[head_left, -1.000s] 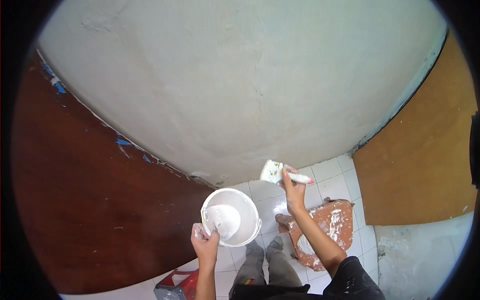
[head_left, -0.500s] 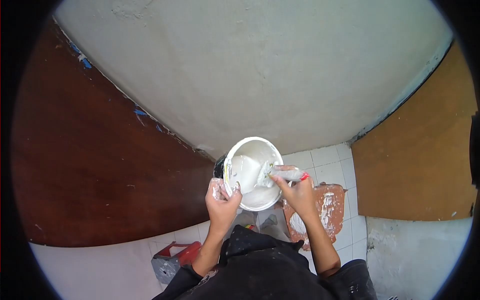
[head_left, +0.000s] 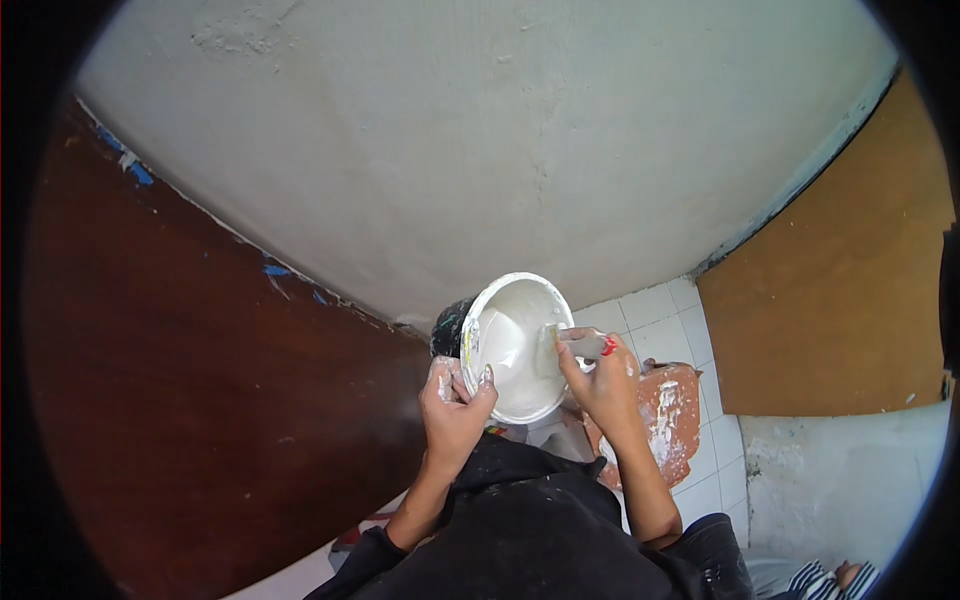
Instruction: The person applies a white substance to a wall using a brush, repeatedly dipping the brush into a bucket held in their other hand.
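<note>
A bucket (head_left: 524, 405) with a white rim and dark outside is tilted in front of me, with smooth white paste (head_left: 497, 345) inside. My left hand (head_left: 455, 405) is closed on its left rim, the thumb over the edge. My right hand (head_left: 605, 380) grips the pale handle, marked red at its end, of a putty knife (head_left: 547, 350). The knife's blade is inside the bucket near the right wall. White smears cover parts of both hands.
A plastered wall (head_left: 480, 140) stands ahead. Brown panels flank it at left (head_left: 230, 390) and right (head_left: 830, 320). Below my right arm, a paste-smeared reddish board (head_left: 672, 425) lies over white floor tiles (head_left: 655, 305). Part of a person in a striped sleeve (head_left: 815, 578) shows at lower right.
The view has shifted, and the bucket and both hands sit slightly further right. The knife blade looks more upright against the inner wall. A striped sleeve has come into view, while the red-and-grey object is mostly hidden.
</note>
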The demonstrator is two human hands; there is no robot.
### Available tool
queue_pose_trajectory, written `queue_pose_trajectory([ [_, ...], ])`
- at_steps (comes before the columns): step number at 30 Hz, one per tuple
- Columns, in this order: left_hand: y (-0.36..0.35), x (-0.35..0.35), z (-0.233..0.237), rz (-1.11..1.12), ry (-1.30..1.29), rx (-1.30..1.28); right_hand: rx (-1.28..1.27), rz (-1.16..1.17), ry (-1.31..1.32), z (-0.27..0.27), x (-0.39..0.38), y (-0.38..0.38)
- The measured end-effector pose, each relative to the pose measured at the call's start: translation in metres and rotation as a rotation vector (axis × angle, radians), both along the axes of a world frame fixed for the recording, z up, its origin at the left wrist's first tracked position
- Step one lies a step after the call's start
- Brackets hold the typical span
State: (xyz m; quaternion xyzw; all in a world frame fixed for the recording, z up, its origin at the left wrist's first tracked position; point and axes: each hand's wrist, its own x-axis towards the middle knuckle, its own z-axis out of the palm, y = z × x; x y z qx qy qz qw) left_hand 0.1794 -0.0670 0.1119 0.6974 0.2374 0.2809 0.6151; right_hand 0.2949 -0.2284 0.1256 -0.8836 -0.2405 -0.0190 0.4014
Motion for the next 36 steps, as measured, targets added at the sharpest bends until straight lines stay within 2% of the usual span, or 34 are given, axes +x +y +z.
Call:
queue_pose_trajectory([
  [2,0.013,0.005,0.000,-0.042,0.024,0.040,0.078,-0.038,0.087,-0.002,0.004,0.005],
  [5,0.030,0.008,-0.005,-0.169,0.105,-0.021,0.087,-0.057,-0.021,0.000,0.009,0.014],
  [11,0.051,0.019,-0.012,-0.298,0.166,-0.138,0.081,0.055,-0.243,-0.003,0.025,0.018],
  [14,0.054,0.026,-0.011,-0.319,0.161,-0.171,0.094,0.102,-0.298,-0.002,0.033,0.017],
  [17,0.047,0.039,-0.008,-0.222,0.057,-0.274,0.246,0.078,-0.315,-0.006,0.042,0.017],
  [20,0.038,0.047,-0.006,-0.171,0.015,-0.325,0.648,-0.099,-0.125,-0.030,0.053,0.016],
  [23,0.039,0.046,-0.025,-0.162,0.055,-0.219,0.967,-0.331,0.275,-0.039,0.070,0.015],
  [25,0.035,0.047,-0.025,-0.138,0.064,-0.182,1.069,-0.380,0.334,-0.038,0.089,0.013],
  [28,0.030,0.046,-0.022,-0.103,0.082,-0.178,1.109,-0.407,0.338,-0.012,0.131,0.015],
  [32,0.026,0.042,-0.022,-0.076,0.064,-0.222,1.239,-0.261,0.196,0.056,0.191,0.030],
  [36,0.020,0.037,-0.020,-0.042,0.064,-0.234,1.397,-0.176,0.100,0.086,0.214,0.065],
])
